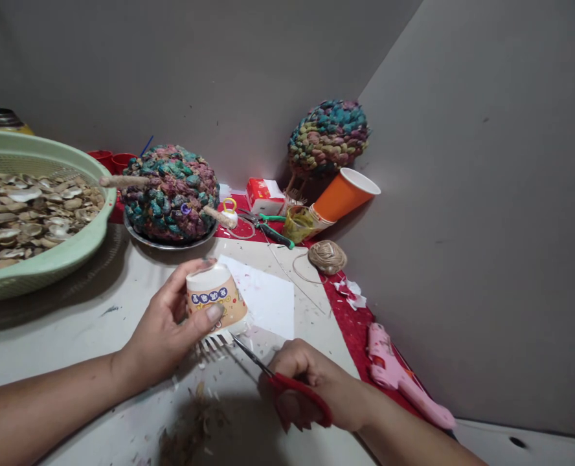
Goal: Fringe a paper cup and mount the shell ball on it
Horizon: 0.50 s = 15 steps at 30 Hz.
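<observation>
My left hand point(166, 320) grips a white and tan paper cup point(224, 294) with printed lettering, turned upside down. Narrow strips are cut along its lower rim and splay outward. My right hand point(311, 382) has its fingers through the red handles of a pair of scissors point(294, 395). The tips of the blades touch or nearly touch the cut strips at the cup's rim. Under the cup, a sheet of white paper point(268, 301) lies on the table, with small scraps scattered around.
A green basket of shells point(39, 278) stands at left. Beside it, a colourful shell-covered ball point(171, 194) rests in a metal dish. Farther back are another shell-covered ball point(330, 137), an orange cup point(343, 197), pliers point(275, 234) and twine point(327, 257). A pink glue gun point(404, 378) lies at right.
</observation>
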Each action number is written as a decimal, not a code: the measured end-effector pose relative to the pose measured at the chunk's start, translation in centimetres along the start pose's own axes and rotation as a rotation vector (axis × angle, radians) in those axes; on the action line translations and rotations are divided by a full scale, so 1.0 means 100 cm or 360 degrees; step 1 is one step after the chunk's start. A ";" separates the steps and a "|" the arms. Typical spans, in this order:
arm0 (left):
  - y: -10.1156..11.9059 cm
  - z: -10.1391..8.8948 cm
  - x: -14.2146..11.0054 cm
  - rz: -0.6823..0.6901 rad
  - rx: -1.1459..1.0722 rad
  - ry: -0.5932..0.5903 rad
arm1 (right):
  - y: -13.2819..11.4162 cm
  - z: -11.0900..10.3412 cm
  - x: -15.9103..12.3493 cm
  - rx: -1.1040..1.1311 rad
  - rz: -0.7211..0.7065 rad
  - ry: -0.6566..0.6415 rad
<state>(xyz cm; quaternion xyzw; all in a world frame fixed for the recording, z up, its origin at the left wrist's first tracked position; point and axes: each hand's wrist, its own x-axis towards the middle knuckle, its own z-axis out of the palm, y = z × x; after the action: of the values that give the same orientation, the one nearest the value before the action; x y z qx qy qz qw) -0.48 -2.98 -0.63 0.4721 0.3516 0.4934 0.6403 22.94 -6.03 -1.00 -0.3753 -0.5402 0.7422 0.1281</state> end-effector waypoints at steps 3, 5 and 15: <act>0.001 0.001 0.001 0.0019 0.0011 0.0044 | 0.001 0.000 0.000 0.0047 0.0008 0.0005; 0.002 0.002 0.001 0.0022 0.0021 0.0078 | 0.002 -0.001 -0.001 0.0060 0.0002 0.0010; 0.002 0.000 0.001 -0.0018 -0.0017 0.0014 | 0.002 -0.001 -0.001 0.0014 -0.0016 -0.0015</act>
<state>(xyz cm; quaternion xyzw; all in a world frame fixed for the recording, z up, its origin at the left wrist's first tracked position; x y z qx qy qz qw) -0.52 -2.90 -0.47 0.4644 0.3545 0.4938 0.6441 23.11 -6.05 -1.16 -0.3686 -0.5394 0.7457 0.1307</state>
